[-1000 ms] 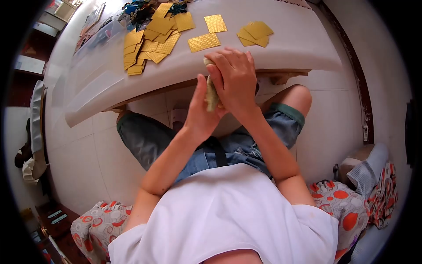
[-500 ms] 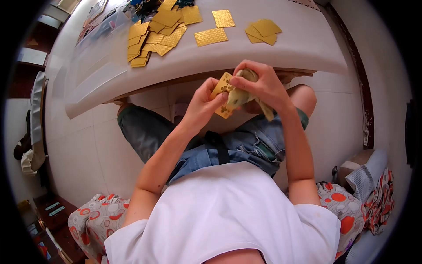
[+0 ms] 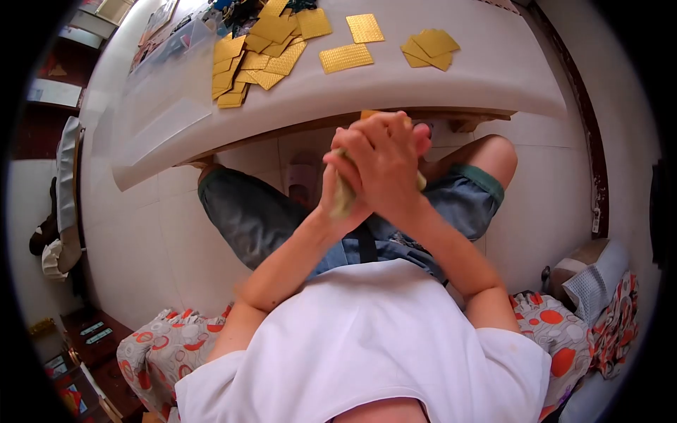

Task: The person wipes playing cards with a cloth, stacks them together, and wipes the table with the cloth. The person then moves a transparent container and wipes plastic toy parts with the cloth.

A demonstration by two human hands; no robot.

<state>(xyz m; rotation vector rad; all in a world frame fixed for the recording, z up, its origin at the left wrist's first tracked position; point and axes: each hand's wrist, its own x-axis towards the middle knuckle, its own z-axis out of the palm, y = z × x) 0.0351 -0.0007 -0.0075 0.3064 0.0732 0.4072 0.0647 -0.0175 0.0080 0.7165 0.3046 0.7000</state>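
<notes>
My right hand (image 3: 386, 166) lies over the left with its fingers bent, pressing a yellowish-green cloth (image 3: 343, 196) between the palms. Beneath it is my left hand (image 3: 328, 190), mostly covered, closed around a gold playing card. Only a small edge of the gold playing card (image 3: 367, 113) shows above the knuckles; the remainder is hidden by the hands. Both hands are held over my lap, just in front of the table edge.
On the white-covered table (image 3: 486, 77) lie a heap of gold cards (image 3: 271, 56), two single cards and a small fanned group (image 3: 431, 48). A clear plastic box (image 3: 166, 84) stands at left. A patterned seat cover (image 3: 166, 345) is beside me.
My right hand has swung left over the left hand and the card, bringing the cloth with it. The card's spotted face, seen before, is now covered.
</notes>
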